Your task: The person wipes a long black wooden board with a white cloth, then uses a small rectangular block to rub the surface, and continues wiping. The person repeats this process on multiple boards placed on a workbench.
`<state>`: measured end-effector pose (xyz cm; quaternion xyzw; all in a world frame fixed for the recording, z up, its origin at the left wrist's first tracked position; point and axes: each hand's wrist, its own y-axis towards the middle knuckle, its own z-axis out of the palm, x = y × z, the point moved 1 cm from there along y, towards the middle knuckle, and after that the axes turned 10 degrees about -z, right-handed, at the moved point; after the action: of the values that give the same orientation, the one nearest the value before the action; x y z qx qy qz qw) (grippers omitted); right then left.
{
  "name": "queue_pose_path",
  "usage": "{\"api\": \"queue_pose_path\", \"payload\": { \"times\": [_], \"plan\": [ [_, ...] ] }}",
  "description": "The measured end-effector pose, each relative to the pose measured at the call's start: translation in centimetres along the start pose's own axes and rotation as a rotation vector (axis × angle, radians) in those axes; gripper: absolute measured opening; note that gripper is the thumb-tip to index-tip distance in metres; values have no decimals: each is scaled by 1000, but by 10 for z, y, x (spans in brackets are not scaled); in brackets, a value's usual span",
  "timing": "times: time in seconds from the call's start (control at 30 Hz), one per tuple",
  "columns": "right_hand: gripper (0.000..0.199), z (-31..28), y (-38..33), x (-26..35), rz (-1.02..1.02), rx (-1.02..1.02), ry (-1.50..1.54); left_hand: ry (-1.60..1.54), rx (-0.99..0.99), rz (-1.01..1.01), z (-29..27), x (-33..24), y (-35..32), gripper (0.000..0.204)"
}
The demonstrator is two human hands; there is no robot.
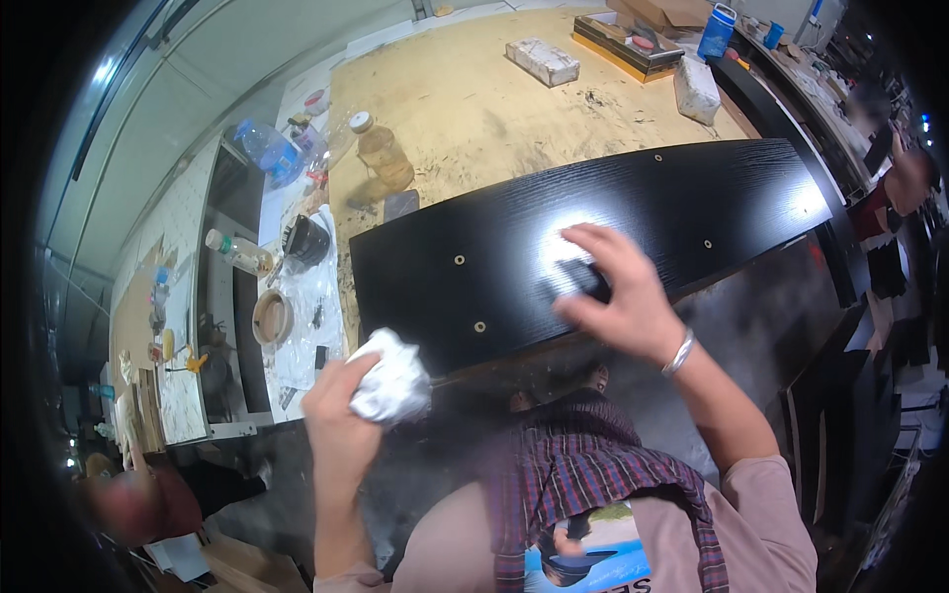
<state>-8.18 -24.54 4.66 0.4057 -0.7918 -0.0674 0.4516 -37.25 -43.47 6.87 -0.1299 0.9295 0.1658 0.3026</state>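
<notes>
A long black wood-grain board [534, 306] with several small brass-coloured ringed holes lies across the near side of the table. Closed around a crumpled white cloth [391, 380], my left hand [341, 410] is at the board's near left corner. My right hand [628, 296] is over the middle of the board, thumb and fingers curved about a small dark thing [593, 283]. Blur and glare hide what kind it is, and whether it touches the board I cannot tell.
Beyond the board, the yellowish tabletop [465, 99] holds a bottle of amber liquid [384, 153], wrapped blocks [542, 61] and a shallow box [633, 51]. At left are a black cup [306, 240], a round brown bowl [272, 316] and bottles. Other people [148, 499] stand at both sides.
</notes>
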Motion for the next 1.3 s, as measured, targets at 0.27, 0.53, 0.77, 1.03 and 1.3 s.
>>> {"api": "queue_pose_path", "payload": {
  "times": [0.27,0.53,0.77,1.03,1.3],
  "plan": [
    [52,31,7,44,-327,-216,50,-664,162,-64,21,-41,46,35],
    [28,1,-70,-3,-262,52,-701,-130,67,116,56,-1,53,25],
    [42,-25,-77,5,-215,-284,-778,-279,30,79,67,-22,55,22],
    [46,-28,-101,-62,-123,-281,-826,-389,108,50,57,-36,56,20],
    [51,-120,-120,-105,-52,-318,-902,-561,290,-10,75,-92,74,15]
  ]
}}
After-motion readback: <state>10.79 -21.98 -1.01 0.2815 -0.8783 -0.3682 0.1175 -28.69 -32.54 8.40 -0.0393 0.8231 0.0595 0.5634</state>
